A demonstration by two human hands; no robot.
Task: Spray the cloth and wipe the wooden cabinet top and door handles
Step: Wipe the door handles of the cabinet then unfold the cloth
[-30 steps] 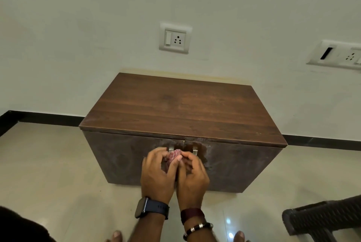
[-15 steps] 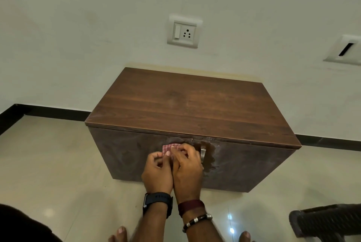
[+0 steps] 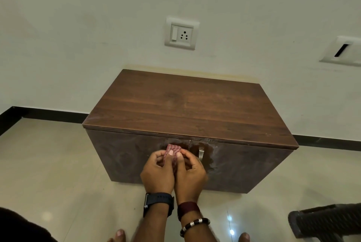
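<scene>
Hands bunching a red checked cloth against a cabinet door.

Left hand (image 3: 157, 171) and right hand (image 3: 190, 172) are both curling fingers and thumbs round the crumpled, woven cloth (image 3: 173, 151), pinching it against the dark glossy door just left of the brushed metal handle (image 3: 201, 153). Smears are showing on the door around it; beyond, the matte wood-grain cabinet top (image 3: 187, 109) is lying flat, rectangular.

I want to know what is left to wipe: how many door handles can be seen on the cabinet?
1. The metal handle is on the right door, near the centre seam. The left door's handle may be hidden behind the cloth that both hands hold there.
</scene>
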